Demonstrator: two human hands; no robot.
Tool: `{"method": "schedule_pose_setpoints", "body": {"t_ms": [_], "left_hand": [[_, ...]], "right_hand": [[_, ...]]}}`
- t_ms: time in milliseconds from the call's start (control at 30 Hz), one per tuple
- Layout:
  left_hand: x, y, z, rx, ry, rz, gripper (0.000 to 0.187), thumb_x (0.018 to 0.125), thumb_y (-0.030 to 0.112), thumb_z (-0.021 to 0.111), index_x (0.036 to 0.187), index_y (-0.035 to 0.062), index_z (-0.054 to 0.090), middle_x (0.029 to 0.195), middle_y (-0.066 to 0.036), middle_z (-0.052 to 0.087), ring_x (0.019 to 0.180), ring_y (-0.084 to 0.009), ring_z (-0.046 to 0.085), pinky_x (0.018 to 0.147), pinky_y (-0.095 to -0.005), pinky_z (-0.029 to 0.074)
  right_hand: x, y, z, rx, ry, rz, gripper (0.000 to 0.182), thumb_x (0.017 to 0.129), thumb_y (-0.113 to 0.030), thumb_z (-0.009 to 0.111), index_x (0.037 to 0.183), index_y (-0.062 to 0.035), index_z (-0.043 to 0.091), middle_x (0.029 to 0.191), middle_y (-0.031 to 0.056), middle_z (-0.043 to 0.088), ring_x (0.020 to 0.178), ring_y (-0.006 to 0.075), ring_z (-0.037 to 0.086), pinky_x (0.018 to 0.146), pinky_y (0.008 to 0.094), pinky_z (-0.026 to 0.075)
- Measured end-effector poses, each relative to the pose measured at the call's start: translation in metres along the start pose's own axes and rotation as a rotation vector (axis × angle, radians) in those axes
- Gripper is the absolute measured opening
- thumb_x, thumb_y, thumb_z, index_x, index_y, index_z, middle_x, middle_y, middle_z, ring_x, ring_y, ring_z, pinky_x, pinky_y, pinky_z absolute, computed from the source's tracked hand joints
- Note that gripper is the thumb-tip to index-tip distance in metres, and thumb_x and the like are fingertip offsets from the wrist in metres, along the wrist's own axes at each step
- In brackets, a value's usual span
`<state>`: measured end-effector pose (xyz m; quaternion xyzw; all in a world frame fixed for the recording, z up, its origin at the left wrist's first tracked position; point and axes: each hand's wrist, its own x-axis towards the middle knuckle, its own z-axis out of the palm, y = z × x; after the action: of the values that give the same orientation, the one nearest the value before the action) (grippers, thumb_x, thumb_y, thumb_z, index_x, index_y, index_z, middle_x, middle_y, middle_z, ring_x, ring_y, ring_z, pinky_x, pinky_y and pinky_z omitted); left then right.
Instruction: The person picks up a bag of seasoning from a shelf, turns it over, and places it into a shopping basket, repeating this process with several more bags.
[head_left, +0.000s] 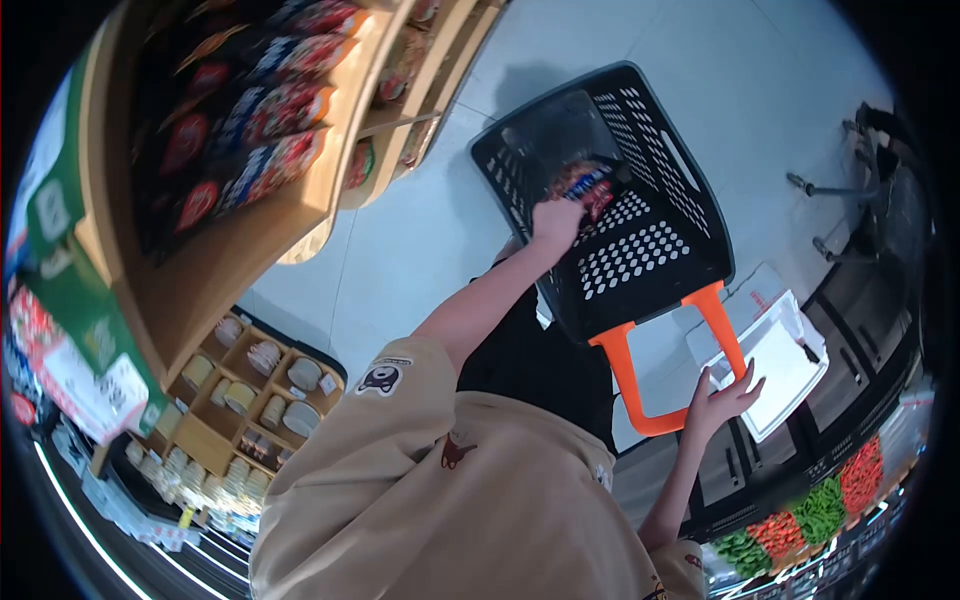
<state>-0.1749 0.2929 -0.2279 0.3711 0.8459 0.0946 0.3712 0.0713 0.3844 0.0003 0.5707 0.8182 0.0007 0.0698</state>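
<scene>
My left hand [557,224] reaches down into a black shopping basket [716,235] with holes in its walls and floor. Its fingers are closed on a food packet [597,198] with dark, red and blue print. Part of the packet hides behind the hand, and its exact contents cannot be made out. Beyond it, at the basket's far end, is a greyish see-through shape [565,125]. On the right, my right hand [722,402] is at the corner of the basket's orange handle [622,375], thumb on one side and fingers stretched past the other.
At upper left stands a wooden shelf [300,200] with rows of similar packets. Below it is a divided wooden display [225,425] of round packs. A white lidded box [785,365] lies right of the handle. Vegetables [822,508] and a metal-legged cart [850,190] are farther right.
</scene>
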Motion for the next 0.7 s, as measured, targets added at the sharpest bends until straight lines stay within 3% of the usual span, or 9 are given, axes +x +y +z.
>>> {"method": "schedule_pose_setpoints", "body": {"t_ms": [33,133,167,200,267,400,600,633,700], "left_hand": [[0.013,-0.007,0.012,0.007,-0.006,-0.024,0.018,0.080,0.021,0.047,0.077,0.0102,0.061,0.067,-0.013,0.060,0.066,-0.0284,0.061,0.055,-0.0390,0.048],[0.048,-0.035,0.047,0.050,-0.039,-0.030,0.018,0.081,0.020,0.045,0.082,0.0095,0.059,0.069,-0.014,0.060,0.068,-0.0291,0.061,0.058,-0.0404,0.048],[0.061,-0.040,0.058,0.053,-0.070,-0.065,0.017,0.081,0.019,0.044,0.083,0.0095,0.059,0.072,-0.014,0.061,0.069,-0.0290,0.061,0.059,-0.0410,0.048],[0.074,-0.046,0.068,0.057,-0.056,-0.083,0.017,0.081,0.018,0.044,0.083,0.0089,0.059,0.074,-0.014,0.061,0.071,-0.0289,0.061,0.060,-0.0411,0.048],[0.102,-0.060,0.090,0.099,-0.090,-0.073,0.018,0.082,0.019,0.044,0.084,0.0085,0.059,0.076,-0.014,0.061,0.073,-0.0294,0.060,0.062,-0.0407,0.048],[0.153,-0.087,0.139,0.114,-0.127,-0.099,0.024,0.084,0.017,0.039,0.084,0.0081,0.062,0.080,-0.014,0.062,0.076,-0.0283,0.061,0.067,-0.0387,0.050],[0.159,-0.085,0.191,0.138,-0.265,-0.013,0.022,0.085,0.019,0.040,0.092,0.0097,0.059,0.089,-0.012,0.060,0.088,-0.0265,0.058,0.079,-0.0410,0.044],[0.152,-0.076,0.185,0.154,-0.410,-0.036,0.026,0.084,0.016,0.040,0.104,0.0131,0.055,0.098,-0.011,0.057,0.094,-0.0266,0.054,0.086,-0.0424,0.038],[0.134,-0.064,0.179,0.176,-0.391,-0.018,0.030,0.082,0.015,0.040,0.111,0.0138,0.050,0.100,-0.011,0.055,0.094,-0.0277,0.054,0.086,-0.0427,0.037]], "right_hand": [[-0.004,0.001,0.006,0.121,0.069,0.163,0.055,0.078,-0.015,0.055,0.127,-0.0071,0.032,0.126,0.0161,0.036,0.124,0.0343,0.022,0.098,0.0445,0.025],[0.006,-0.003,0.001,0.178,0.062,0.224,0.059,0.078,-0.007,0.053,0.130,-0.0054,0.026,0.131,0.0161,0.028,0.126,0.0340,0.017,0.101,0.0430,0.020],[0.006,0.004,-0.001,0.030,0.066,0.161,0.058,0.078,-0.004,0.051,0.130,-0.0057,0.026,0.132,0.0152,0.026,0.118,0.0311,0.035,0.093,0.0378,0.035],[0.001,0.019,0.009,0.539,0.037,0.493,0.051,0.082,-0.003,0.047,0.129,-0.0067,0.029,0.128,0.0142,0.035,0.087,0.0205,0.057,0.069,0.0268,0.048],[0.000,0.033,0.012,0.636,-0.097,0.567,0.043,0.084,-0.004,0.043,0.126,-0.0084,0.035,0.118,0.0108,0.046,0.054,0.0084,0.052,0.047,0.0184,0.042],[0.009,0.020,0.013,0.632,-0.068,0.676,0.037,0.086,-0.004,0.042,0.122,-0.0108,0.043,0.115,0.0047,0.049,0.046,0.0036,0.039,0.043,0.0142,0.033],[0.016,0.005,0.010,0.546,-0.029,0.776,0.037,0.086,-0.004,0.041,0.122,-0.0136,0.044,0.119,0.0018,0.047,0.048,0.0020,0.035,0.041,0.0133,0.028],[0.017,0.002,0.008,0.539,-0.036,0.818,0.038,0.086,-0.004,0.040,0.122,-0.0131,0.043,0.120,0.0023,0.045,0.048,0.0026,0.035,0.042,0.0142,0.030],[0.015,-0.006,0.006,0.585,-0.033,0.826,0.038,0.085,-0.003,0.039,0.122,-0.0126,0.043,0.121,0.0025,0.045,0.048,0.0033,0.036,0.043,0.0148,0.031]]}}
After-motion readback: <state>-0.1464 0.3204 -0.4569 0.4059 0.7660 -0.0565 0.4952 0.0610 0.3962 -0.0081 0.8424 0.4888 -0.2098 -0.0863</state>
